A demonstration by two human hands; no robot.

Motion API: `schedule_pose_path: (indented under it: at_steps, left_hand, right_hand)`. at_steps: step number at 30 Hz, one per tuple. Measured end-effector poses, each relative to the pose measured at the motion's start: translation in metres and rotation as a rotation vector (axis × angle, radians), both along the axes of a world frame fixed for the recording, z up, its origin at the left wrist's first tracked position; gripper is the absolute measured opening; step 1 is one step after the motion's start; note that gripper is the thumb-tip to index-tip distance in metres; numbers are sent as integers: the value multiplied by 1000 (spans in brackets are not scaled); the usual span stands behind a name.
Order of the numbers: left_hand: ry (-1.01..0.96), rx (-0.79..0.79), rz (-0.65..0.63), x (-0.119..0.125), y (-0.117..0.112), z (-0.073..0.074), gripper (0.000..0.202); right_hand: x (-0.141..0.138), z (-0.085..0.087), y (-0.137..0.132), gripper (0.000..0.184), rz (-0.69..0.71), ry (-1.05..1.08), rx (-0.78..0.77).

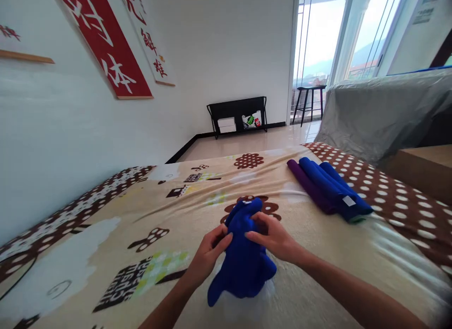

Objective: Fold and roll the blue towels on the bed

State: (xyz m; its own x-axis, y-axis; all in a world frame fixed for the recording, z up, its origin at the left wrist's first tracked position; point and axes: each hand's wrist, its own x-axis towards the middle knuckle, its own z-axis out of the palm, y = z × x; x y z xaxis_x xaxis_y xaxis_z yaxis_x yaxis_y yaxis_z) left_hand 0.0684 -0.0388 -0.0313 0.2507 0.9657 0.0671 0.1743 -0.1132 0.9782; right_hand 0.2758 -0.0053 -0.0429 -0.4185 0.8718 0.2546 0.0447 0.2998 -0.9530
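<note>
Both my hands grip a crumpled blue cloth (243,267) above the patterned blanket in front of me. My left hand (213,246) pinches its left side between thumb and fingers. On the right side of the cloth, my right hand (273,237) holds it with thumb and fingers closed. The upper part of the cloth is bunched between the hands, and its lower part hangs loose with pointed corners. A small white spot, perhaps a label, shows at its top edge. Farther right lie rolled blue cloths (326,183) and a rolled purple cloth (310,185), one bearing a white tag.
The cream blanket (197,206) has a brown dotted border and some wrinkles. A white wall with hanging scrolls (122,79) runs along the left. Behind stand a black rack (237,107) and a stool (310,100). Grey sheeting (374,107) covers something at right.
</note>
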Motion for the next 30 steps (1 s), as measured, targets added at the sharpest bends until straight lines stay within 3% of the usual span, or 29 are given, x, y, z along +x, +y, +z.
schedule_pose_path:
  at_steps: [5,7,10,12,15,22,25,28,30]
  left_hand:
    - [4,117,-56,4,5,21,33]
    - [22,263,-11,9,4,31,31]
    - [32,470,135,11,2,44,24]
    - [5,522,215,8,3,49,22]
    - [19,468,262,1,3,51,27]
    - [239,456,194,7,-16,63,28]
    - [460,584,100,8,-27,63,26]
    - [654,734,25,2,-29,56,45]
    - [653,685,51,-5,-23,52,48]
  right_hand:
    - [24,34,-13,37,-188,24,135]
    - [30,49,-20,33,-264,6,229]
    - [43,63,-25,28,-290,74,247]
    - [54,67,-23,25,-303,177,228]
    - [66,68,-16,18,-334,275,224]
    - [70,77,-22,28,-319,298,190]
    - [78,85,-26,28,-429,148,365]
    - [88,89,-25,28,-550,22,536]
    - [96,89,-21,29,-597,-9,586]
